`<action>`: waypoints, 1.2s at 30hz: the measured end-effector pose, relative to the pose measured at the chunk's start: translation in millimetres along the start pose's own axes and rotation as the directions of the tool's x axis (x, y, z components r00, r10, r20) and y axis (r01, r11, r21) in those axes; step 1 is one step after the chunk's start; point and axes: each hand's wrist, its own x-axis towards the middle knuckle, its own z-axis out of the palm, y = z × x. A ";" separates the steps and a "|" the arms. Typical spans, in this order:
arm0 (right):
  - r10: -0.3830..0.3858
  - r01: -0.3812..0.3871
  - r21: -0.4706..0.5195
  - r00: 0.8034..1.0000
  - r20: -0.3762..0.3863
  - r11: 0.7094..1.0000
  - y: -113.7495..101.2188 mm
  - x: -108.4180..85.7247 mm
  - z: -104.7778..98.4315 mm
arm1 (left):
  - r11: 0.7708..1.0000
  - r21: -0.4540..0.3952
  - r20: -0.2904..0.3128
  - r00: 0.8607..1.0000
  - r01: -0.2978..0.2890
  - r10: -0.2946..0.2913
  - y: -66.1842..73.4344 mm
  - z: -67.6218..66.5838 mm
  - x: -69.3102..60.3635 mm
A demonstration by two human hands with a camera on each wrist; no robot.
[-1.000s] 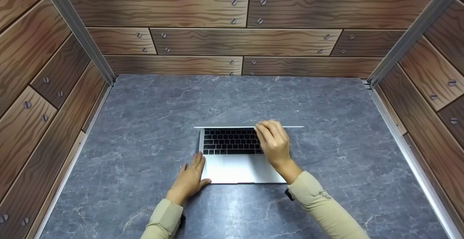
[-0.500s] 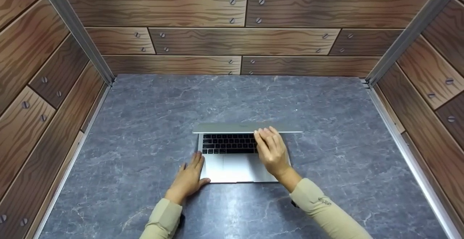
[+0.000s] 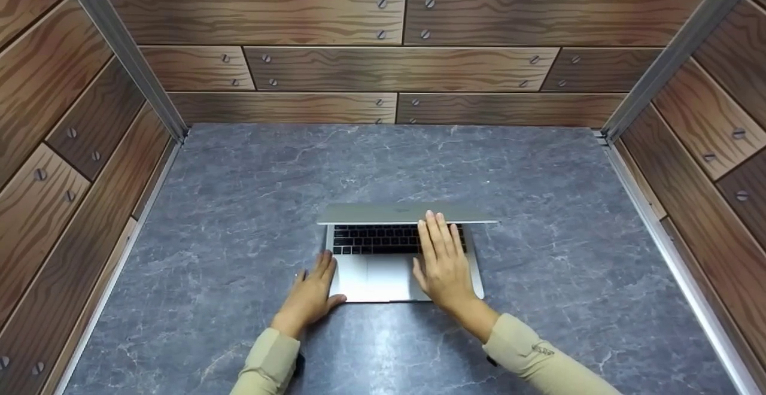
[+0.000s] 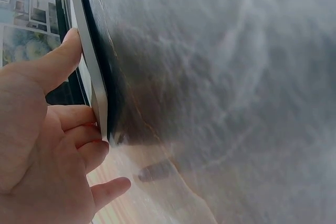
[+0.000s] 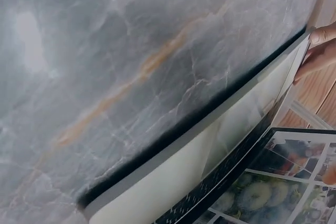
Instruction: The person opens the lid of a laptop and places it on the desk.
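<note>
A silver laptop [image 3: 383,278] with black keys sits in the lower middle of the head view, its lid [image 3: 371,213] tipped forward over the back of the keyboard. My left hand [image 3: 308,296] rests against the base's left edge, fingers nearly straight, thumb at the front corner. The left wrist view shows that hand's thumb and fingertips [image 4: 86,153] touching the base's edge. My right hand [image 3: 446,269] has its fingers extended up to the lid's top edge, covering part of the keyboard. In the right wrist view the lit screen [image 5: 262,187] shows food pictures; the right hand is out of that frame.
The laptop lies on a grey marbled tabletop [image 3: 251,203]. Wood-patterned panels [image 3: 323,15] wall in the back and both sides, with metal rails [image 3: 664,54] at the corners.
The lid has tilted forward and lower, so its outer back shows. My right hand's fingers went from pinching the lid's edge to lying straight against it. The left hand stayed put.
</note>
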 end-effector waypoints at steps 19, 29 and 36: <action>0.031 -0.031 -0.002 0.998 -0.050 1.000 3.7 17.9 4.0 | 0.999 0.035 0.017 1.000 0.009 -0.010 1.4 -0.2 0.3; 0.037 -0.041 -0.054 0.998 -0.059 0.998 4.8 26.4 4.5 | 0.996 0.090 0.017 1.000 0.013 -0.015 -1.9 -0.1 0.9; 0.051 -0.053 -0.052 0.998 -0.041 0.997 3.0 28.0 3.9 | 0.991 0.136 0.021 1.000 0.011 -0.014 -2.5 -1.6 1.7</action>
